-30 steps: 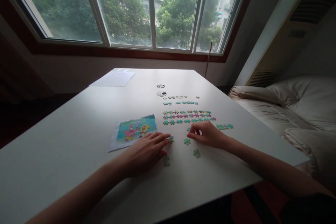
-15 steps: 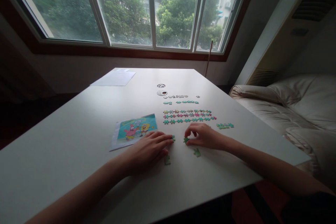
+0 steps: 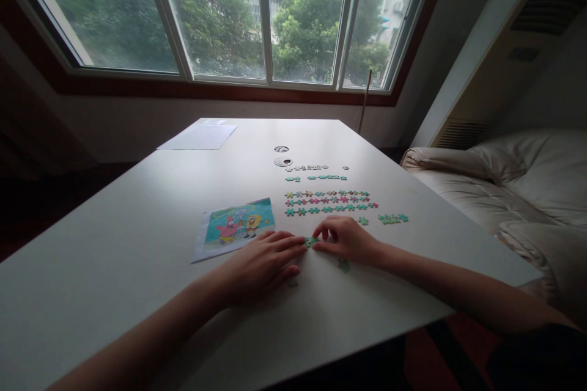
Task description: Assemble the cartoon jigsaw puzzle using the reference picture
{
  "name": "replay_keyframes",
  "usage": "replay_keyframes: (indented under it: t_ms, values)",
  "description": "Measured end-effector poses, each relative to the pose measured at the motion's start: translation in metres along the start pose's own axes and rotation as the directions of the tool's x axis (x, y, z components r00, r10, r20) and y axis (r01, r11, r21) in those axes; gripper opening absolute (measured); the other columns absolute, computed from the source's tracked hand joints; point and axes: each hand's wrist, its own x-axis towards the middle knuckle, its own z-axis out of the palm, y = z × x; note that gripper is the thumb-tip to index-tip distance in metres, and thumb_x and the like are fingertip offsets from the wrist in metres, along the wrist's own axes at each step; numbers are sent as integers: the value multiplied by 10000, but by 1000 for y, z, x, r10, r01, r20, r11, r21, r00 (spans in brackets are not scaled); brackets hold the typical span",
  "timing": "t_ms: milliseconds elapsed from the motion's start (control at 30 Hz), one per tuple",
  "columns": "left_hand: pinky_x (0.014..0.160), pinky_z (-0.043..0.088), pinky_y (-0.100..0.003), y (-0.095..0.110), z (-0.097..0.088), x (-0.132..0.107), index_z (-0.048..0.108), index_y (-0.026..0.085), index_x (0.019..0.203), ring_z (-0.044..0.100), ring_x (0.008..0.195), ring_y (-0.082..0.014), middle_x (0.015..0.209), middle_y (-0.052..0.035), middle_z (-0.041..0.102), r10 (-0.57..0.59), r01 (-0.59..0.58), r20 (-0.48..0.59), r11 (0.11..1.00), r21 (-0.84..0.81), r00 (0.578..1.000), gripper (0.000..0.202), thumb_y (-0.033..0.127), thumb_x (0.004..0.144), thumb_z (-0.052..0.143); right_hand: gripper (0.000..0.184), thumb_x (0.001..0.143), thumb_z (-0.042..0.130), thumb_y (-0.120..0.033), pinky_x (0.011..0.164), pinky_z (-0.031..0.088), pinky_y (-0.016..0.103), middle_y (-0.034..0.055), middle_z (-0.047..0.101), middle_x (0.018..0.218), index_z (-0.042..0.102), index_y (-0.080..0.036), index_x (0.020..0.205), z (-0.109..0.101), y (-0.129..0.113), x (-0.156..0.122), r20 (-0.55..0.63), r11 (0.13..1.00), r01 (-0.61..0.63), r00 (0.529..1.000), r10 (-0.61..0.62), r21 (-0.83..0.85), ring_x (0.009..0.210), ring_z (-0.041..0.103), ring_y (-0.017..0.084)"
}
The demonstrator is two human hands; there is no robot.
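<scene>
Left hand, flat and unclosed, apparently braces the green puzzle pieces; right hand pinches their right end, I judge for alignment

Puzzle pieces at fingers: matt, card-like. Tabletop beneath fingers: smooth, soft sheen. Picture sheet left of fingers: paper-like. Sofa right of fingers: creased, leather-like.
</scene>
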Motion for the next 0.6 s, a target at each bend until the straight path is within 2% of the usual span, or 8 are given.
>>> replay_keyframes:
  t_ms: [300,600]
  values:
    - [940,352,-419,-3,3,0,429,214,1271,446,1132,-248,1301,-55,478,26,-26,-16,1000,0,1000,394,380,925,338,149,740,625,-286,571,391,198,-2,565,687,650,-175,836,1,-1,0,-28,1000,12,1000,-13,-25,618,510,97]
    - [933,360,-415,-2,3,0,445,208,1257,456,1121,-248,1285,-60,494,36,-36,-44,999,-17,998,387,376,917,366,132,787,586,-266,578,403,195,20,591,782,682,-204,854,3,2,-1,11,992,103,995,-103,-71,604,515,83]
